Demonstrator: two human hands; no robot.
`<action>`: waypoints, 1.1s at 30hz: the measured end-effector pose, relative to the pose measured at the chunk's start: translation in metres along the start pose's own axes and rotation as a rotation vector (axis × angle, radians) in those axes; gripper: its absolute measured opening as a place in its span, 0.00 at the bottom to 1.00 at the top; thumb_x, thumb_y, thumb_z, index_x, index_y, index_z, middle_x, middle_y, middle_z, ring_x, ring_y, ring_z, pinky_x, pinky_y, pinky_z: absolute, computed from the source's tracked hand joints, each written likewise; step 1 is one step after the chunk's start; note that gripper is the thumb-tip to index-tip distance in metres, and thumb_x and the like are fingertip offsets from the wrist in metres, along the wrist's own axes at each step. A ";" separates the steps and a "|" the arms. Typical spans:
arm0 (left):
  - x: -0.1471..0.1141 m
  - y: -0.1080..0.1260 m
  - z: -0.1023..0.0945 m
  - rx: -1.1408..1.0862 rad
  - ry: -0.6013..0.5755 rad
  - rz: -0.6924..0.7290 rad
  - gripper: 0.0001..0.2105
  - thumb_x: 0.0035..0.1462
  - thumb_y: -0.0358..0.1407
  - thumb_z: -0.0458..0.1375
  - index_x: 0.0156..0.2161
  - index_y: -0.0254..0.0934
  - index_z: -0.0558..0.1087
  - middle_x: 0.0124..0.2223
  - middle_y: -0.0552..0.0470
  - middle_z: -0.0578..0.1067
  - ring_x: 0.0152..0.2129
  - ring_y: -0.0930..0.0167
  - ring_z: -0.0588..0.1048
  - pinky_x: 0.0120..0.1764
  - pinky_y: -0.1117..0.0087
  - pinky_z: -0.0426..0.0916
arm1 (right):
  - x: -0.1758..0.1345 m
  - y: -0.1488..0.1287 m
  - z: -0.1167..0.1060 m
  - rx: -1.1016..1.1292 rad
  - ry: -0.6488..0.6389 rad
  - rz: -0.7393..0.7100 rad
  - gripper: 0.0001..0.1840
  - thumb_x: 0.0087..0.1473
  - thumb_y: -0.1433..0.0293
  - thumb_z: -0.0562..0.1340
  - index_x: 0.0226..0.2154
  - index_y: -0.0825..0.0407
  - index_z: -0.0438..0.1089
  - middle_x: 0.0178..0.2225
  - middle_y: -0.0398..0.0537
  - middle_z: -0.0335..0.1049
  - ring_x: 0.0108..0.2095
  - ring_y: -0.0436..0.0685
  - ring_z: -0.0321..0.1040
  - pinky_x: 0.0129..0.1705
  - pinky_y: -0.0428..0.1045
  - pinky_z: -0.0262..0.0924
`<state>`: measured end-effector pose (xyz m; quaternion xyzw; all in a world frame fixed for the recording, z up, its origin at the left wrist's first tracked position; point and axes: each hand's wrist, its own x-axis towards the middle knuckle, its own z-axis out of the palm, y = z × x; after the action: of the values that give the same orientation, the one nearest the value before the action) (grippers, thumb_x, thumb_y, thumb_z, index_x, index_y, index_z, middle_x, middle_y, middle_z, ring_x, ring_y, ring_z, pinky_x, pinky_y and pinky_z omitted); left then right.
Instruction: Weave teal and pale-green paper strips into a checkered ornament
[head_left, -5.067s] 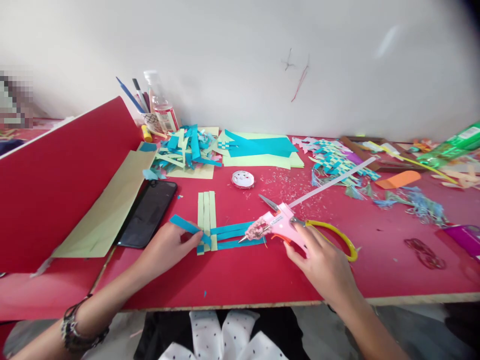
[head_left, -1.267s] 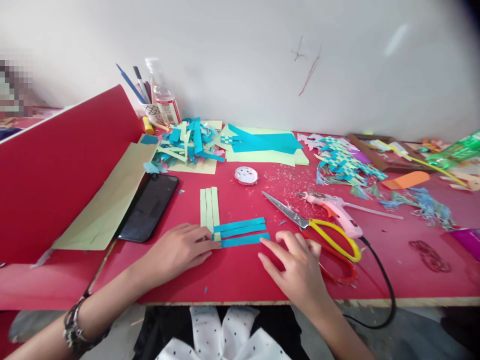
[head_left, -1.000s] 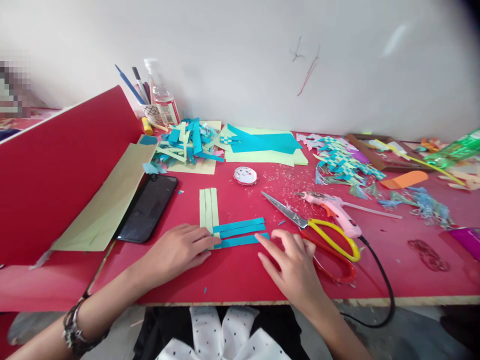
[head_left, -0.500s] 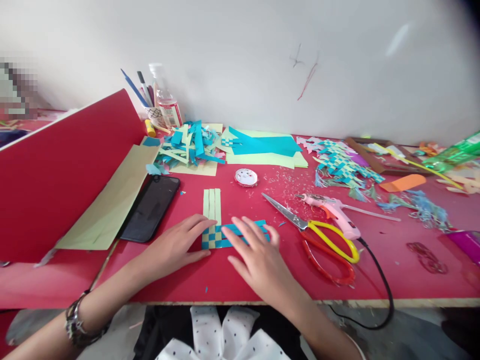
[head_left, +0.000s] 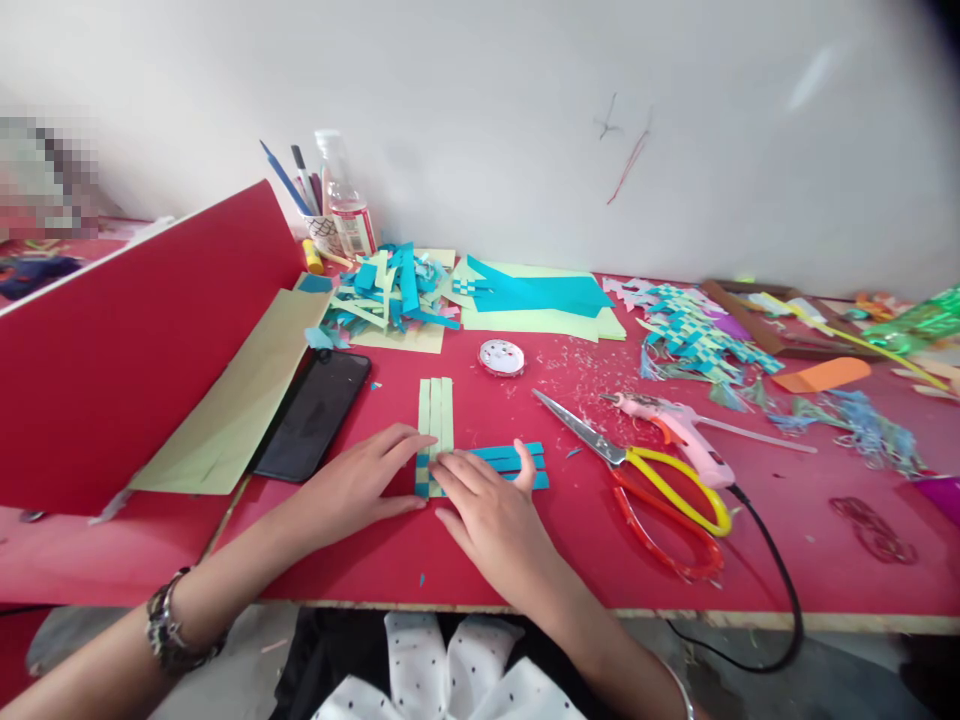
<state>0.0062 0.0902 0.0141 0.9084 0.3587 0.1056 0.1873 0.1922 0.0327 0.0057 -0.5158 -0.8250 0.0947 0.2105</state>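
A small paper weave (head_left: 424,478) lies flat on the red table, its checkered corner partly covered by my fingers. Pale green strips (head_left: 436,410) stick out away from me, and blue strips (head_left: 534,463) run off to the right. At its left edge rests my left hand (head_left: 364,480), fingers stretched out and tips touching the paper. My right hand (head_left: 495,520) lies over the weave with extended fingers on the checkered part and the blue strips; its thumb side faces me. Neither hand grips anything visible.
To the right lie scissors (head_left: 626,465) and a pink glue gun (head_left: 679,430) with a black cord. A phone (head_left: 315,415) is on the left beside a propped red board (head_left: 150,350). Behind are a white round lid (head_left: 501,357), paper scraps (head_left: 397,290) and finished woven pieces (head_left: 690,325).
My right hand has moved left, its fingertips now covering more of the checkered part. My left hand stays at the weave's left edge. The whole view has shifted slightly.
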 end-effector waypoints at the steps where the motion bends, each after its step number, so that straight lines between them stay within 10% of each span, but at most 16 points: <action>1: 0.000 0.001 0.000 0.027 -0.006 0.014 0.20 0.55 0.40 0.52 0.53 0.39 0.57 0.49 0.44 0.65 0.45 0.65 0.67 0.44 0.65 0.65 | 0.001 -0.001 0.000 -0.009 0.009 0.004 0.14 0.56 0.68 0.54 0.46 0.47 0.61 0.48 0.44 0.66 0.49 0.52 0.59 0.56 0.61 0.14; 14: 0.001 0.007 -0.004 0.064 -0.036 0.043 0.15 0.57 0.38 0.50 0.49 0.37 0.61 0.46 0.45 0.68 0.43 0.65 0.68 0.43 0.66 0.65 | 0.005 -0.004 -0.003 -0.135 0.100 0.029 0.06 0.55 0.72 0.55 0.35 0.48 0.66 0.34 0.39 0.70 0.36 0.49 0.66 0.56 0.60 0.25; 21: 0.006 0.009 -0.008 -0.255 0.071 -0.200 0.18 0.55 0.42 0.51 0.50 0.37 0.59 0.43 0.47 0.70 0.34 0.70 0.71 0.38 0.68 0.68 | 0.005 -0.002 -0.001 -0.182 0.120 -0.009 0.11 0.56 0.75 0.51 0.25 0.51 0.64 0.25 0.38 0.68 0.31 0.48 0.64 0.56 0.57 0.29; 28: 0.013 0.013 -0.013 -0.508 0.066 -0.186 0.17 0.62 0.36 0.37 0.52 0.36 0.59 0.33 0.52 0.71 0.29 0.74 0.71 0.36 0.72 0.67 | 0.006 -0.004 -0.011 -0.081 0.398 0.079 0.09 0.55 0.75 0.53 0.28 0.50 0.66 0.27 0.38 0.72 0.29 0.46 0.66 0.56 0.59 0.22; 33: 0.024 0.014 -0.018 -0.276 0.205 -0.042 0.11 0.56 0.35 0.50 0.43 0.39 0.69 0.39 0.51 0.68 0.36 0.72 0.69 0.41 0.71 0.63 | 0.008 -0.003 -0.033 0.036 0.510 0.187 0.08 0.56 0.73 0.52 0.30 0.49 0.66 0.28 0.37 0.72 0.30 0.47 0.69 0.56 0.57 0.26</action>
<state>0.0262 0.1021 0.0375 0.8508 0.3768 0.2422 0.2748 0.2017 0.0367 0.0380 -0.5932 -0.6923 -0.0045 0.4108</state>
